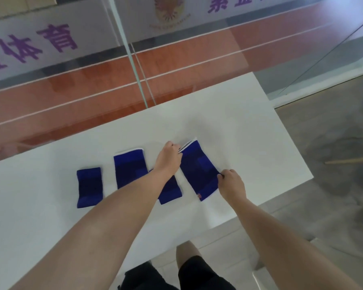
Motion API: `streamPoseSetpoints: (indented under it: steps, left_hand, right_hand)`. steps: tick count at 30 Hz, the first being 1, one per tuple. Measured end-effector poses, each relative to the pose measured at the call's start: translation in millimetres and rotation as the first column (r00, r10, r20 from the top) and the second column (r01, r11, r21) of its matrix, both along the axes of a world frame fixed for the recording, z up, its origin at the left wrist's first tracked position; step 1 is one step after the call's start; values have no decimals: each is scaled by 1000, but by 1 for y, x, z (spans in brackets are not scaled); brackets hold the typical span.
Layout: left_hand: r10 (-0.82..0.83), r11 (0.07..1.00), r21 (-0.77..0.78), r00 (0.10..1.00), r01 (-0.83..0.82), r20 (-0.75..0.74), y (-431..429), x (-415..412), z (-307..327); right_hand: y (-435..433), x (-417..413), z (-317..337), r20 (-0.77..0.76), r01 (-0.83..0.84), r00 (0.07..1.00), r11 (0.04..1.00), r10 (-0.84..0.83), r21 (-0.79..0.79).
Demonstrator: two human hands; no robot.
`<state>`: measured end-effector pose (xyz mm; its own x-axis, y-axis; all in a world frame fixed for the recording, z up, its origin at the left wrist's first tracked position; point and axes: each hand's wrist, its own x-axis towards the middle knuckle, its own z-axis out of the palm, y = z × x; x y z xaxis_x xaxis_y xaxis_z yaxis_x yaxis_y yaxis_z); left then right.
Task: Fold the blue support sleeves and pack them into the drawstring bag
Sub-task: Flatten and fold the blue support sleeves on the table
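Observation:
Several blue support sleeves lie in a row on the white table [249, 126]. The rightmost sleeve [198, 171] has white trim at its far end and a small red tag at its near end. My left hand [169, 159] pinches its far left corner, lifting that edge slightly. My right hand [231, 182] pinches its right edge. A shorter sleeve [170, 191] lies partly under my left forearm. Further left are a long sleeve [130, 171] and a short sleeve [89, 187]. No drawstring bag is in view.
A glass wall [134, 65] runs along the table's far edge, with an orange running track behind it. The table's right end and near edge drop to a grey floor [333, 185]. My legs in black shorts [197, 273] stand by the near edge.

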<state>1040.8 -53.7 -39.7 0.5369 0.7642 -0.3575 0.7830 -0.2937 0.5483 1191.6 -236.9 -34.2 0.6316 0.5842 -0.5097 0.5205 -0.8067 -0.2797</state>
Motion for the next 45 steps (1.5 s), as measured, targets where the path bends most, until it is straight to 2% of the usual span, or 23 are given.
streamPoseSetpoints:
  steps: [4, 10, 13, 18, 21, 25, 30, 37, 39, 45]
  left_hand:
    - [67, 997, -48, 990, -61, 122, 11, -22, 35]
    - [147, 989, 0, 975, -149, 169, 50, -81, 87]
    - [192, 980, 18, 971, -197, 143, 67, -124, 99]
    - [154, 983, 87, 985, -160, 72, 78, -185, 99]
    - [177, 980, 92, 984, -179, 29, 80, -205, 89]
    - [150, 986, 80, 989, -149, -2, 77, -212, 67]
    - [63, 996, 60, 998, -62, -21, 87, -203, 33]
    - [35, 998, 44, 999, -34, -19, 94, -186, 8]
    - [22, 999, 42, 997, -19, -70, 90, -186, 4]
    - [-153, 971, 146, 961, 190, -231, 83, -186, -4]
  right_hand:
    - [5, -2, 26, -70, -2, 998, 998, 7, 70]
    - [51, -43, 80, -146, -50, 987, 994, 64, 99]
    - [74, -78, 93, -182, -130, 974, 991, 135, 37]
    - [92, -141, 94, -268, -339, 917, 932, 297, -129]
    - [89, -168, 80, -320, -328, 909, 932, 267, -153]
    - [75, -190, 58, -371, -206, 919, 964, 132, -167]
    - [70, -203, 36, -343, -171, 934, 971, 105, -167]
    - [69, -204, 23, -276, -181, 953, 967, 127, -179]
    - [68, -205, 21, -249, -203, 956, 961, 153, -188]
    - [68, -216, 17, -186, -252, 959, 943, 214, -216]
